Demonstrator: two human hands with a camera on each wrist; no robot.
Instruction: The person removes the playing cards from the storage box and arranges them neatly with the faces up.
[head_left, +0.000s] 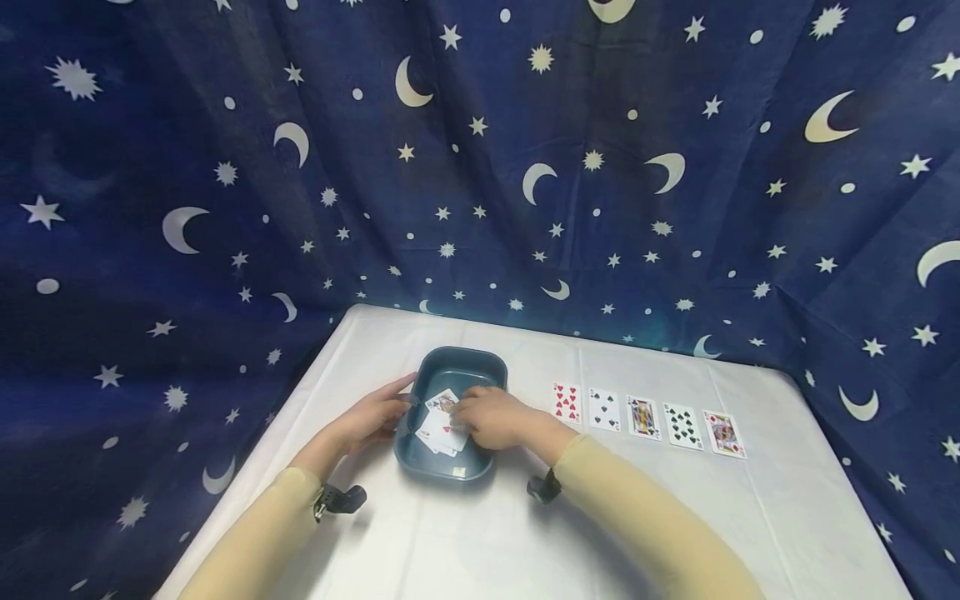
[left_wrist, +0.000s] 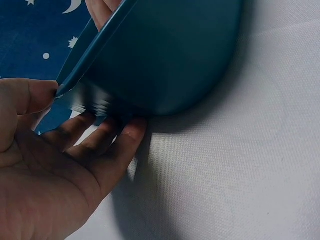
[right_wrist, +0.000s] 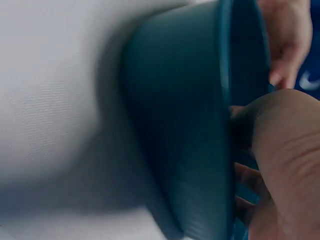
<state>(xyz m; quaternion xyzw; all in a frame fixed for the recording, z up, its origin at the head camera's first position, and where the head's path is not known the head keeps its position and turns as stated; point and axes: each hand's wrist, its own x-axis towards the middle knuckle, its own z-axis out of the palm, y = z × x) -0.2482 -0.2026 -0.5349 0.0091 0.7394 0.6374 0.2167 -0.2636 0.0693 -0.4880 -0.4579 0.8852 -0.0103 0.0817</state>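
A dark teal tray point(head_left: 459, 355) sits on the white tablecloth and holds several loose playing cards point(head_left: 439, 431), face up. My left hand point(head_left: 375, 414) grips the tray's left edge. In the left wrist view its thumb lies on the rim and its fingers point(left_wrist: 107, 145) curl under the tray point(left_wrist: 170, 55). My right hand point(head_left: 491, 417) reaches over the right rim into the tray. Its curled fingers come down on the cards and pinch one. The right wrist view shows that hand point(right_wrist: 287, 150) over the tray's point(right_wrist: 175, 140) wall; the cards are hidden there.
A row of several face-up cards point(head_left: 643, 417) lies on the tablecloth point(head_left: 480, 533) right of the tray, from a red heart card point(head_left: 567, 402) to a face card point(head_left: 723, 433). A dark blue moon-and-star curtain point(head_left: 480, 167) hangs behind and beside the table.
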